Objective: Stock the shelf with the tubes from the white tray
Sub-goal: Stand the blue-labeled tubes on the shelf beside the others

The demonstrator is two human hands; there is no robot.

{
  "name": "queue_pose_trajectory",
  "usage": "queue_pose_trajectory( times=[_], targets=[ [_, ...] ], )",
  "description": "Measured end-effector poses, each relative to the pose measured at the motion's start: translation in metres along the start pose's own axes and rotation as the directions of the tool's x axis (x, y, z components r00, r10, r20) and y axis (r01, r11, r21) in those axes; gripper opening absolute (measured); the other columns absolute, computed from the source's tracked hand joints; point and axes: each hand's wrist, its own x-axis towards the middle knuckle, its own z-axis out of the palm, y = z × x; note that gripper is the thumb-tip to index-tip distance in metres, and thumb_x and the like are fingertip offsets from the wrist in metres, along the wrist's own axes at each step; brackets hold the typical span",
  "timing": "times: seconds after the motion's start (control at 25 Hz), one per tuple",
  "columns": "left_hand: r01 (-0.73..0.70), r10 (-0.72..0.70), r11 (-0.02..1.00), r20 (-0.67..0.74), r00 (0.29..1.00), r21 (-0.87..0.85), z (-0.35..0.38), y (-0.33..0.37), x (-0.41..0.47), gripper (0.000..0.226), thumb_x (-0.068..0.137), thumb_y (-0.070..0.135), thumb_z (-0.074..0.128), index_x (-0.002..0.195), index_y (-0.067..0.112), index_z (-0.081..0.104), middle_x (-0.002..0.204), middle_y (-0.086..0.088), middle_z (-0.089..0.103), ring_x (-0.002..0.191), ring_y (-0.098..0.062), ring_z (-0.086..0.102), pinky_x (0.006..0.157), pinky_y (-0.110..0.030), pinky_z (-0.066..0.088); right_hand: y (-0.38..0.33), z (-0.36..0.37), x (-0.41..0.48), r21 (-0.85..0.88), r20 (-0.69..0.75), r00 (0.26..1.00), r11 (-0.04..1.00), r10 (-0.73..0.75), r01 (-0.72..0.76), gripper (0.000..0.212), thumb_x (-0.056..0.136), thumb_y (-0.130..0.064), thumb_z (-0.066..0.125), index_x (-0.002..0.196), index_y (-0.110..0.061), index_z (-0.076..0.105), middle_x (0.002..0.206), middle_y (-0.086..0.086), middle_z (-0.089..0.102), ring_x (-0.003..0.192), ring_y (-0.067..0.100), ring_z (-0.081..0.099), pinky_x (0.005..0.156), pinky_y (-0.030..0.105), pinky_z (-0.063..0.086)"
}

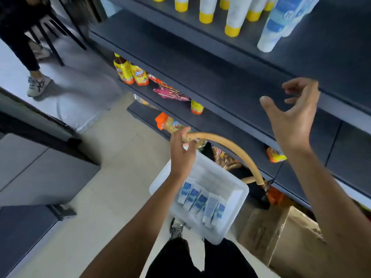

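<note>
Tubes: row lying in white tray, lower centre.
Left hand: fingers curled round tan handle.
Right hand: empty, fingers loosely spread, before shelf.
Advice: hold tray level; right hand pinches one tube mid-body.

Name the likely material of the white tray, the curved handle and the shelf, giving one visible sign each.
White tray: plastic, semi-translucent walls, rounded moulded corners. Curved handle: probably cane or wood, matte tan, bent. Shelf: perhaps painted metal, dark matte surface.
</note>
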Motion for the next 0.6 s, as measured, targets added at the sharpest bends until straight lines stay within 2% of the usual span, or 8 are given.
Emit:
queue_pose_trajectory(
  times=[0.12, 0.2, 0.28, 0.36, 0.48, 0.6],
  targets=[
    [0.125, -0.128, 0.987, 0.019, 0.992, 0.102, -0.036, -0.059, -0.024, 0.037, 0.090, 0.001, 0.059, 0.123, 0.019, 0.057, 0.116, 0.010, 0.051, 0.110, -0.005, 0.053, 0.088, -0.011, 0.043, 0.032, 0.017, -0.079, -0.036, 0.087, 0.990, 0.993, 0.112, -0.109, 0.043, 0.081, -0.022, 0.078, 0.111, -0.023, 0.048, 0.117, 0.006, 0.058, 0.106, 0.022, 0.056, 0.088, 0.031, 0.048],
    [0.205, -0.221, 0.953, 0.048, 0.974, 0.221, -0.055, -0.108, -0.038, 0.036, 0.089, 0.008, 0.059, 0.125, 0.011, 0.059, 0.116, 0.005, 0.048, 0.111, -0.012, 0.052, 0.090, -0.018, 0.044, 0.066, 0.040, -0.135, -0.079, 0.177, 0.956, 0.971, 0.235, -0.225, 0.041, 0.080, -0.022, 0.078, 0.111, -0.022, 0.052, 0.113, 0.005, 0.060, 0.103, 0.021, 0.057, 0.087, 0.030, 0.050],
    [0.248, -0.304, 0.894, 0.100, 0.947, 0.372, -0.068, -0.151, -0.049, 0.039, 0.088, 0.017, 0.059, 0.125, 0.007, 0.059, 0.116, 0.001, 0.047, 0.116, -0.021, 0.052, 0.097, -0.028, 0.044, 0.097, 0.064, -0.186, -0.154, 0.256, 0.902, 0.936, 0.347, -0.316, 0.038, 0.082, -0.021, 0.079, 0.110, -0.019, 0.054, 0.108, 0.000, 0.059, 0.097, 0.018, 0.057, 0.079, 0.015, 0.046],
    [0.280, -0.415, 0.803, 0.157, 0.896, 0.527, -0.074, -0.198, -0.059, 0.039, 0.090, 0.015, 0.061, 0.128, 0.005, 0.056, 0.122, -0.007, 0.050, 0.121, -0.027, 0.050, 0.098, -0.030, 0.040, 0.132, 0.094, -0.240, -0.249, 0.332, 0.818, 0.880, 0.469, -0.404, 0.036, 0.083, -0.019, 0.079, 0.109, -0.018, 0.054, 0.108, -0.002, 0.059, 0.095, 0.018, 0.057, 0.073, 0.009, 0.040],
    [0.269, -0.533, 0.674, 0.201, 0.822, 0.687, -0.073, -0.259, -0.071, 0.043, 0.092, 0.019, 0.061, 0.132, 0.004, 0.053, 0.130, -0.015, 0.053, 0.124, -0.029, 0.050, 0.096, -0.032, 0.040, 0.183, 0.130, -0.311, -0.351, 0.411, 0.712, 0.820, 0.569, -0.452, 0.035, 0.083, -0.018, 0.079, 0.109, -0.012, 0.056, 0.108, 0.001, 0.059, 0.094, 0.025, 0.059, 0.074, 0.017, 0.043],
    [0.169, -0.546, 0.586, 0.232, 0.805, 0.792, -0.055, -0.304, -0.060, 0.042, 0.092, 0.023, 0.060, 0.130, 0.005, 0.052, 0.130, -0.014, 0.056, 0.123, -0.029, 0.054, 0.099, -0.039, 0.048, 0.220, 0.153, -0.351, -0.413, 0.394, 0.671, 0.773, 0.628, -0.481, 0.034, 0.084, -0.018, 0.077, 0.109, -0.011, 0.056, 0.106, -0.001, 0.056, 0.093, 0.026, 0.059, 0.077, 0.028, 0.046]
  ],
)
